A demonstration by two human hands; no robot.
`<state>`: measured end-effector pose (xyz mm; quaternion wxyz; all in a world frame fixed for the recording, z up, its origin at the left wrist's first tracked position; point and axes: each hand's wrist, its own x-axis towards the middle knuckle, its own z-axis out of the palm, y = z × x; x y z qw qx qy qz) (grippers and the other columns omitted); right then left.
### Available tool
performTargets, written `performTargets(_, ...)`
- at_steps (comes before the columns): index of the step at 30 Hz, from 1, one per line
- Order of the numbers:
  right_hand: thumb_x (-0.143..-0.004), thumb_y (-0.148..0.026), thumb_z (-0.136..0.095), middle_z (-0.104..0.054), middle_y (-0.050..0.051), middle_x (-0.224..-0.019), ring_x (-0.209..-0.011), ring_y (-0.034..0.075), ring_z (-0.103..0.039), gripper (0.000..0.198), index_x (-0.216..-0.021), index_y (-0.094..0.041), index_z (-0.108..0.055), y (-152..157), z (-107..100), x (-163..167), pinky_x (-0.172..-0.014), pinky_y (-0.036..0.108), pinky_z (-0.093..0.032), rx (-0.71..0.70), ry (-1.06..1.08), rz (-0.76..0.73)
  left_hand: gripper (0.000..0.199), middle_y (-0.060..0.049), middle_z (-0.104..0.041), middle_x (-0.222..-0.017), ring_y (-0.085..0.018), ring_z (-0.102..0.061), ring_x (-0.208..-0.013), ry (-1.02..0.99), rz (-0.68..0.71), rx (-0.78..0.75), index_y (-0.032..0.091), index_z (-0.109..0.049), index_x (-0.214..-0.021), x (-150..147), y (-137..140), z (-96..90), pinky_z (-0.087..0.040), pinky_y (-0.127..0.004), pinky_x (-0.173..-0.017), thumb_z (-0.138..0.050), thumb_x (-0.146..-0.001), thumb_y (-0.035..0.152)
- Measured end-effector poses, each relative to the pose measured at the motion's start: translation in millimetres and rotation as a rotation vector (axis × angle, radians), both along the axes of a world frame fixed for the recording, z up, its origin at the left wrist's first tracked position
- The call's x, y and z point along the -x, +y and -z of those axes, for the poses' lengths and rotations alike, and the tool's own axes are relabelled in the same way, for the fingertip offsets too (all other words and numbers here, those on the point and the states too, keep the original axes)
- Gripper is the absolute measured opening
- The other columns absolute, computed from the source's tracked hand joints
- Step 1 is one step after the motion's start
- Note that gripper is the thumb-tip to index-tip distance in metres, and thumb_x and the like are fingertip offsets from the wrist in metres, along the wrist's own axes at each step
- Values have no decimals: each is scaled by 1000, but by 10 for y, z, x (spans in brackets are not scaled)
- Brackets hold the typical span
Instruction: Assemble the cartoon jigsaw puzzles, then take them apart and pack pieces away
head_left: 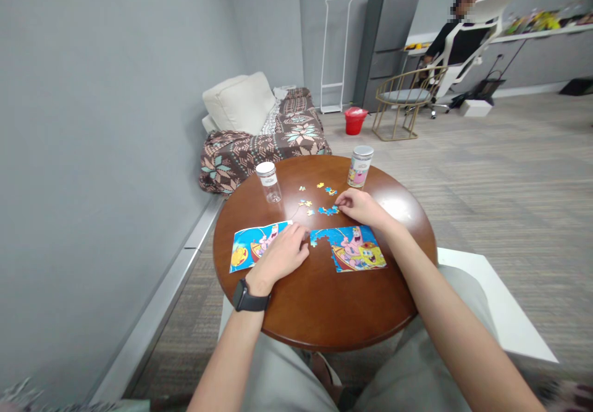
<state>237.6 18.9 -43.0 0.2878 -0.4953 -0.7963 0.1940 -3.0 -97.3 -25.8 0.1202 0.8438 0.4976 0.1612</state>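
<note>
My left hand (283, 252), with a black watch on its wrist, lies over the right part of a printed picture sheet (239, 255). Its fingers are stretched out, the thumb apart. To the right of it lies a partly joined jigsaw puzzle (357, 248) showing cartoon figures in a boat; its lower left part is bare table. Beyond the puzzle, my right hand (362, 207) has its fingertips drawn together on a blue puzzle piece (335, 210) at the end of a small blue cluster. Several loose yellow and blue pieces (320, 185) lie farther back.
A clear jar (273, 193) with a white lid stands at the back left of the round wooden table (315, 313). A labelled jar (360, 168) stands at the back right. Behind are a covered sofa (296, 125), a red bucket (354, 123) and a person on an office chair (470, 41).
</note>
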Motion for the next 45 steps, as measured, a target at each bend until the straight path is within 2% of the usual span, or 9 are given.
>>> performTargets(3,-76,-14,-66,-64,5,-86,-72,15,-61,17,-91,-16,-74,3,11,4,-75,28,-50,-49,-65,-16,18,-5,-58,-96,-21,-54,-92,3,2,0,20,-52,-93,0,1,3,-45,-36,-85,-42,-83,8)
performTargets(7,-79,-21,-68,-58,2,-79,-69,14,-57,19,-97,-16,-73,-13,16,38,-74,27,-48,-41,-143,-86,18,-5,-58,-97,-21,-54,-93,3,6,-13,20,-53,-94,9,12,32,-45,-36,-84,-42,-84,10)
performTargets(12,-80,-17,-65,-56,1,-76,-68,12,-54,10,-88,-17,-71,-34,14,73,-72,25,-45,-16,-137,-111,19,-5,-58,-96,-20,-54,-93,7,7,-11,20,-53,-95,13,18,38,-45,-36,-84,-42,-83,10)
performTargets(21,-74,-13,-62,-61,0,-73,-64,11,-55,5,-74,-17,-64,-59,-18,74,-65,22,-45,8,-22,-105,20,-4,-58,-95,-20,-54,-92,-4,3,2,21,-53,-94,-4,-4,-5,-46,-37,-86,-42,-82,8)
performTargets(25,-76,-15,-59,-65,-1,-66,-61,12,-58,8,-77,-17,-67,-65,-51,65,-63,22,-46,55,57,-55,19,-5,-58,-95,-20,-54,-91,-15,5,-8,20,-53,-93,-1,-3,4,-46,-36,-85,-43,-82,7)
performTargets(31,-77,-12,-55,-71,3,-73,-68,15,-64,20,-84,-17,-73,-1,-48,11,-69,25,-49,47,74,88,17,-4,-58,-96,-20,-54,-92,5,7,-7,20,-52,-93,11,7,28,-45,-35,-84,-43,-84,8)
performTargets(38,-65,-1,-53,-73,1,-81,-62,10,-60,34,-91,-16,-70,23,-4,15,-67,22,-50,23,150,102,16,-5,-57,-95,-20,-53,-91,-2,9,-5,20,-53,-93,15,7,28,-45,-36,-84,-43,-84,10)
performTargets(45,-65,-6,-56,-71,2,-78,-63,11,-61,28,-88,-16,-68,13,-17,32,-66,22,-50,43,194,95,18,-5,-58,-96,-20,-53,-91,-10,10,4,20,-53,-93,4,6,10,-46,-37,-85,-42,-82,9)
